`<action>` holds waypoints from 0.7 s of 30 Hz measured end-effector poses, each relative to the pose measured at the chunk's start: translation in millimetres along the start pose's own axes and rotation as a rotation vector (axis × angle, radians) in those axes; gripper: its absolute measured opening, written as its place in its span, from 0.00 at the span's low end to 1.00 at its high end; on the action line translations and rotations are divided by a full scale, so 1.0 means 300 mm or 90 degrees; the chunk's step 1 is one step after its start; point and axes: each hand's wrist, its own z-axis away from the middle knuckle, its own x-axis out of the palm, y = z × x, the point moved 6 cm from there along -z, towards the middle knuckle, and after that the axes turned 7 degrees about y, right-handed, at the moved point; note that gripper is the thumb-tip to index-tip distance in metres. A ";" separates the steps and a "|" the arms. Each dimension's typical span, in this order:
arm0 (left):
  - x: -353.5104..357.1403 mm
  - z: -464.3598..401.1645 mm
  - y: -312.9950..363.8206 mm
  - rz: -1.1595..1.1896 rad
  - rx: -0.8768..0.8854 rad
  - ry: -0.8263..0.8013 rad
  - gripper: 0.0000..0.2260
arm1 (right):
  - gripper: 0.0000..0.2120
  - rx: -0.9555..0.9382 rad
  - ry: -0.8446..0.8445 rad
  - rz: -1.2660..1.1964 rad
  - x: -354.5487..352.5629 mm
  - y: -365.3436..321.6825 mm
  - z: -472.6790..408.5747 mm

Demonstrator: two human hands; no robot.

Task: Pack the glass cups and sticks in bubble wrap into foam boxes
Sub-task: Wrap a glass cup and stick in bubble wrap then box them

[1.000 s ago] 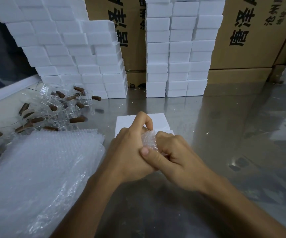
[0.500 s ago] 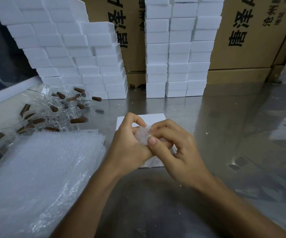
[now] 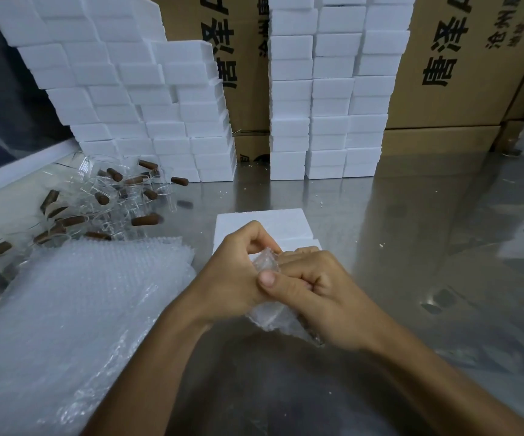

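While two hands (image 3: 273, 278) grip one bubble-wrap bundle (image 3: 265, 262)

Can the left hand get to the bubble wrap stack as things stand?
Probably not yet: the left hand and right hand both grip the wrapped bundle. Once freed, the bubble wrap stack lies beside it, nothing between.

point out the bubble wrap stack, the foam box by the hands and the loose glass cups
bubble wrap stack (image 3: 75, 309), head view, top sheet
foam box (image 3: 264, 220), head view, top face
glass cups (image 3: 122, 196), head view, middle of pile
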 end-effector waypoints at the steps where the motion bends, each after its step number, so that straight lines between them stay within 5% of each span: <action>1: 0.006 0.002 -0.001 0.009 -0.011 -0.009 0.19 | 0.24 0.004 0.001 0.002 -0.001 0.003 0.001; 8: -0.030 0.010 -0.007 0.173 -0.129 0.018 0.22 | 0.03 -0.069 0.067 0.020 0.000 -0.036 0.007; 16: -0.030 0.018 -0.020 0.265 -0.203 0.007 0.22 | 0.19 -0.026 -0.010 -0.062 -0.006 -0.029 0.000; 21: -0.003 0.026 -0.029 0.226 -0.230 -0.011 0.25 | 0.09 0.043 -0.007 -0.037 -0.008 0.009 0.007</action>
